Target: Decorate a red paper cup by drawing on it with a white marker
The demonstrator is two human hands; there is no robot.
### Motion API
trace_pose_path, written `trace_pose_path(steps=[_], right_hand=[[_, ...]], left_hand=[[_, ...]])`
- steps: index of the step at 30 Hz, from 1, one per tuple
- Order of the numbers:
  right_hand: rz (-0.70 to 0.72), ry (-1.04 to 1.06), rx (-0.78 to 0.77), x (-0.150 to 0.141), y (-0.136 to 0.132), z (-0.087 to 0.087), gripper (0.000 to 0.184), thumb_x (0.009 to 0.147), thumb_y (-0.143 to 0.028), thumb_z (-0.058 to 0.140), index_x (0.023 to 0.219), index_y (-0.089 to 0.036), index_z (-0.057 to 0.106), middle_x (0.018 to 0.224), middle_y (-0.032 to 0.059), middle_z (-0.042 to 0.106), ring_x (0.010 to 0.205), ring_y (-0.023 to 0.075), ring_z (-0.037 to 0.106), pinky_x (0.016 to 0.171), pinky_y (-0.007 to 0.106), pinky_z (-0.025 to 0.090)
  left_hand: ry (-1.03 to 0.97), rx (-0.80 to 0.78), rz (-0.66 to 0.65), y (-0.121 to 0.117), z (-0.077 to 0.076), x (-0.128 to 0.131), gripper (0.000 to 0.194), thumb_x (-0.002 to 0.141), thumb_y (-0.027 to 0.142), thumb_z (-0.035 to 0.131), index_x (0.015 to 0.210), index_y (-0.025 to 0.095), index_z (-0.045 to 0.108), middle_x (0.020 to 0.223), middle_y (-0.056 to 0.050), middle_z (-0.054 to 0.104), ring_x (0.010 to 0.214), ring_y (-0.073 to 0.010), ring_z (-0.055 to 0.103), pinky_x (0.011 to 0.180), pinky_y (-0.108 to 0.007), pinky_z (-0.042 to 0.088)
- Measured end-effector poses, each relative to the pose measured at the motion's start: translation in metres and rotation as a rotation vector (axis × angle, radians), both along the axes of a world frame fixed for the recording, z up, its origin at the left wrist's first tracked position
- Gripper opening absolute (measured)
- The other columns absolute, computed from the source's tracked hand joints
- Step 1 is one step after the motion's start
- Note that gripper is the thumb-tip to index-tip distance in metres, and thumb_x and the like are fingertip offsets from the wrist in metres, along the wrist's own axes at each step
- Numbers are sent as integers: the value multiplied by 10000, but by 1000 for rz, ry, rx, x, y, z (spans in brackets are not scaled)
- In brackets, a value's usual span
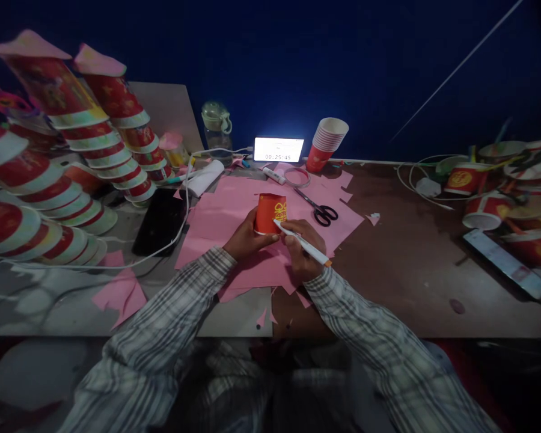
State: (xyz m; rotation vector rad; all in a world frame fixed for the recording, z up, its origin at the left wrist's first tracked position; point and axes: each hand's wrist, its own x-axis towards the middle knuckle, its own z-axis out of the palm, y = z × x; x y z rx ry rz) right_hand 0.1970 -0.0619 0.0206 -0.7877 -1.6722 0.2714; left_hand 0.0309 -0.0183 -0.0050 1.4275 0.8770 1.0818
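My left hand [247, 239] is wrapped round a red paper cup [270, 211] that stands upside down on pink paper sheets [216, 222]. My right hand [303, 249] grips a white pen [303, 243] whose tip touches the cup's rim at its lower right. Both hands rest on the pink paper near the middle of the table. Plaid sleeves cover both forearms.
Black scissors [320, 210], a tape ring [296, 176] and a white marker [274, 175] lie behind the cup. A lit phone [278, 149] and a stack of cups [327, 143] stand at the back. Tall leaning cup stacks [94, 132] fill the left; loose cups [487, 210] the right. A dark phone [158, 222] with cable lies left.
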Motion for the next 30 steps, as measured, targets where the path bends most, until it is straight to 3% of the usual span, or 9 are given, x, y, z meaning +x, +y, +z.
trace_pose_path(steps=[30], right_hand=[[-52,-15,11,0,1,-1,243,989,-323,515,1050,-191,709,906,102,765,847,236,726,766,433,611]], left_hand=[[-3,-17,-8,1,-4,0,878,622,574,868,1295,167,478,1252,-143,628,1124,-278,617,1004,-452,501]])
